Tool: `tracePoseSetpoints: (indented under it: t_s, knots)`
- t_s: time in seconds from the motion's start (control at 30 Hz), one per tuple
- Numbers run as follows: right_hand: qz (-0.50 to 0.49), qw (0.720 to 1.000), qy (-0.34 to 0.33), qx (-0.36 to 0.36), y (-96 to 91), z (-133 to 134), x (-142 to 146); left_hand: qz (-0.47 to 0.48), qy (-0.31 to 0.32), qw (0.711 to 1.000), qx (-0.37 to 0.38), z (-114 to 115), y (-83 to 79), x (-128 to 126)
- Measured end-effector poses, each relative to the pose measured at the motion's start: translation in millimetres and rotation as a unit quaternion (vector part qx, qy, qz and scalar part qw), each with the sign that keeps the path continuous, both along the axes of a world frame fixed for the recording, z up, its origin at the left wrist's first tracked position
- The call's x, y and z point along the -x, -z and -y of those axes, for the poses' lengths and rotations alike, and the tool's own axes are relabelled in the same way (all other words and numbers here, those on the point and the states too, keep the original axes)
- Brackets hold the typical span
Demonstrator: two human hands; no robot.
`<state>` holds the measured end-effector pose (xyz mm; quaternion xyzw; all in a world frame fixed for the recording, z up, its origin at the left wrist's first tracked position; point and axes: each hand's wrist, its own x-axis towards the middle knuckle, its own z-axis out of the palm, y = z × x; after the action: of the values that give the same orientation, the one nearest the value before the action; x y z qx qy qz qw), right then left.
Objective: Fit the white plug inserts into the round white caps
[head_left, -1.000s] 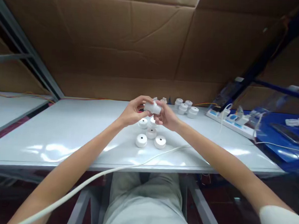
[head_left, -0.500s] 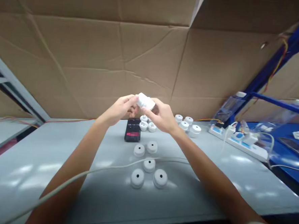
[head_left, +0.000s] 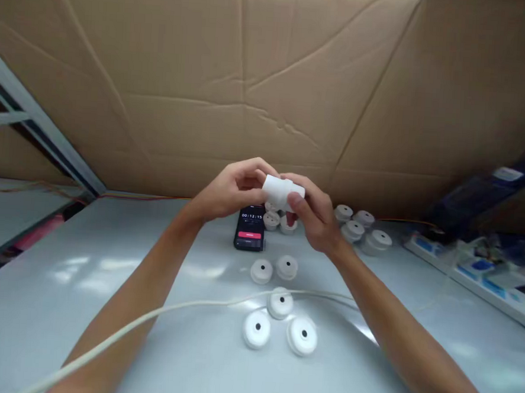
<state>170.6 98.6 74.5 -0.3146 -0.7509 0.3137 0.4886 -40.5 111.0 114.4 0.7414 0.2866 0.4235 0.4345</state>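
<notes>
- The left hand (head_left: 227, 191) and the right hand (head_left: 317, 220) were both closed on a small white plastic piece (head_left: 283, 192), pinching it from 9 and 3 o'clock, raised above the table (head_left: 82, 304).
- A phone (head_left: 250, 228) lay flat at 7 o'clock from the piece, just beneath the hands.
- Five white discs (head_left: 258, 329) sat at 6 o'clock, with a white cable (head_left: 184, 306) crossing over or just behind one of them.
- More discs (head_left: 362, 226) stood at 3 o'clock, with a power strip (head_left: 475, 275) beyond them at 4 o'clock.
- By my judgement, the work wanted one hand steady and the other doing the turning, with fingertips at the ends so the middle stayed visible, low over the table.
</notes>
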Motion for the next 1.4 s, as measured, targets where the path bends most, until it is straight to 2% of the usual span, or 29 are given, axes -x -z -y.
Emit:
tracePoseSetpoints:
  t_s: [0.07, 0.2, 0.4, 0.5, 0.57, 0.67, 0.73, 0.8, 0.87, 0.93, 1.1, 1.23, 1.33, 1.4]
  knots:
    - [-0.008, 0.999, 0.014, 0.044, -3.2, -1, -2, -0.016, -0.008, 0.999, -0.040, 2, 0.0, -2]
    - [-0.017, 0.996, 0.015, 0.084, -10.3, -3, -8, -0.029, -0.049, 0.991, -0.122, 3, 4.4, -8]
    - [0.001, 0.986, -0.078, 0.146, -17.1, -10, -18, -0.085, -0.131, 0.963, -0.221, 5, 10.3, -17]
    - [0.052, 0.991, -0.044, 0.115, -25.3, -15, -34, -0.128, -0.122, 0.955, -0.240, 6, 10.8, -21]
    - [0.127, 0.989, 0.021, 0.077, -32.2, -19, -49, -0.151, -0.114, 0.950, -0.249, 5, 11.1, -22]
    - [0.276, 0.949, 0.147, 0.042, -39.7, -25, -76, -0.162, -0.127, 0.946, -0.251, 2, 11.9, -20]
    - [0.372, 0.910, 0.174, 0.054, -39.8, -32, -93, -0.167, -0.151, 0.946, -0.232, 0, 12.1, -18]
    - [0.436, 0.880, 0.174, 0.073, -34.8, -40, -105, -0.182, -0.154, 0.949, -0.205, -1, 12.3, -17]
    - [0.468, 0.864, 0.163, 0.089, -25.8, -48, -112, -0.202, -0.144, 0.952, -0.181, -1, 13.4, -18]
    - [0.488, 0.853, 0.151, 0.107, -14.6, -57, -112, -0.223, -0.121, 0.953, -0.166, -2, 16.2, -20]
    - [0.560, 0.799, 0.172, 0.136, 11.4, -73, -106, -0.274, -0.050, 0.950, -0.137, -5, 28.5, -27]
    - [0.536, 0.820, 0.171, 0.105, 16.8, -79, -109, -0.305, -0.025, 0.944, -0.125, -7, 38.5, -29]
    - [0.513, 0.838, 0.170, 0.075, 4.2, -70, -105, -0.342, 0.002, 0.934, -0.101, -8, 45.0, -29]
    - [0.490, 0.860, 0.129, 0.060, -8.0, -55, -93, -0.362, 0.013, 0.928, -0.090, -9, 48.9, -30]
